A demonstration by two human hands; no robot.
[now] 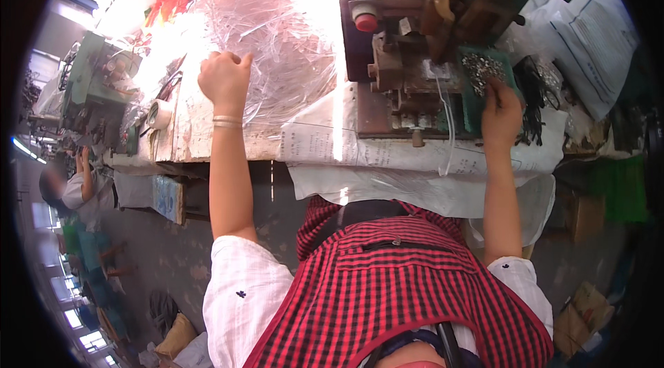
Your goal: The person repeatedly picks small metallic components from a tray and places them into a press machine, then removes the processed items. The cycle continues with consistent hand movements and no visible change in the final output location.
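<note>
My left hand (225,79) is curled closed above the left side of a large heap of clear plastic strips (277,43). What it holds, if anything, is hidden. At the right, my right hand (502,113) reaches with its fingertips drawn together into a green tray (473,113) of small shiny metal pieces (482,69). Whatever lies between those fingertips is too small to make out. Just left of the tray stands a dark bench machine (398,77) with a red button (365,20). A clear strip (446,126) hangs from its front over the table edge.
Black cords (531,108) and a stack of white bags (595,43) lie right of the tray. Printed white sheets (315,133) cover the table's front edge. A roll of tape (160,114) sits at the left, near a green machine (97,84). Another person (76,185) works farther left.
</note>
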